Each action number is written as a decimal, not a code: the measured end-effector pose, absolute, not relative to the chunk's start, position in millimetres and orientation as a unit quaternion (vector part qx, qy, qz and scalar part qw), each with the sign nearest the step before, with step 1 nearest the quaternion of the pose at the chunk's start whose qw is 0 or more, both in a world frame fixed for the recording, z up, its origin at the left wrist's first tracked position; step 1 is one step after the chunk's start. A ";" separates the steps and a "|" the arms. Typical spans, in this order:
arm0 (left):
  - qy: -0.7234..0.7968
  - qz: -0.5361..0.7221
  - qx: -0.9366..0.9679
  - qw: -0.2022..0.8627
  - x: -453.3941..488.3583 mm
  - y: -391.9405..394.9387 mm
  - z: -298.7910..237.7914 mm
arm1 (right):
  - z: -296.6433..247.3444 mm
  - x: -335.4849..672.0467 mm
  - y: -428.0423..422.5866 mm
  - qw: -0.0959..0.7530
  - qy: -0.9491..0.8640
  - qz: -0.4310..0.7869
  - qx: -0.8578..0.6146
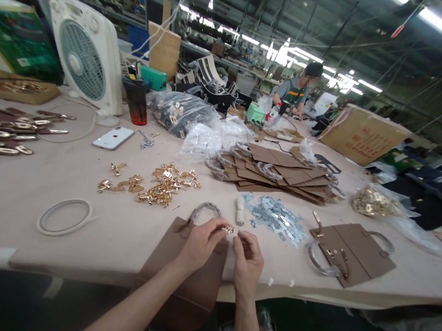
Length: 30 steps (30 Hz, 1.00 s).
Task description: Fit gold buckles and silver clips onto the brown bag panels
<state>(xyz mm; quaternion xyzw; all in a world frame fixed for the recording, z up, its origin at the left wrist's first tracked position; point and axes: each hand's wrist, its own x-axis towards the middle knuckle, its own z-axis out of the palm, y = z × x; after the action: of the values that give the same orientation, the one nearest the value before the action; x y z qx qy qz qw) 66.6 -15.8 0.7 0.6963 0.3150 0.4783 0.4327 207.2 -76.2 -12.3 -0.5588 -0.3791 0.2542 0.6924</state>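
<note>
My left hand (pixel 199 245) pinches a small gold metal fitting (pixel 229 228) between thumb and fingertips. My right hand (pixel 247 259) is beside it, a little apart, its fingers curled to a pinch; whatever they may hold is too small to make out. Beneath my hands a brown handbag panel (pixel 172 253) with a plastic-wrapped handle (pixel 208 207) hangs over the table's front edge. Beyond my left hand lies a pile of gold fittings (pixel 164 184). Past my right hand are a heap of flat silver metal plates (pixel 277 218) and a pale wrapped roll (pixel 240 211).
Brown bag panels (pixel 283 173) are stacked mid-table, and another bag piece (pixel 354 253) lies right. On the left are a tape roll (pixel 65 217), a phone (pixel 114 137), a fan (pixel 84 55) and a dark cup (pixel 135 100). A co-worker (pixel 294 93) is at the far end.
</note>
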 end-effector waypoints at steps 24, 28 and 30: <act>0.310 0.428 0.671 0.520 67.4 -19.9 3.8 | -9.9 212.1 -83.7 0.651 -0.506 0.181 -0.536; 0.292 0.428 0.707 0.480 66.5 -20.0 2.0 | -7.9 216.6 -81.3 0.634 -0.502 0.230 -0.541; 0.283 0.434 0.728 0.448 66.0 -20.1 1.1 | -7.2 216.9 -81.0 0.632 -0.494 0.239 -0.547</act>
<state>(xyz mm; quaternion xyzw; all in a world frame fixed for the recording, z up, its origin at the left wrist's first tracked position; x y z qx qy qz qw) 66.0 -20.1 1.1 0.7283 0.2832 0.4339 0.4485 216.9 -81.0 -7.2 -0.5466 -0.4944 0.2395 0.6320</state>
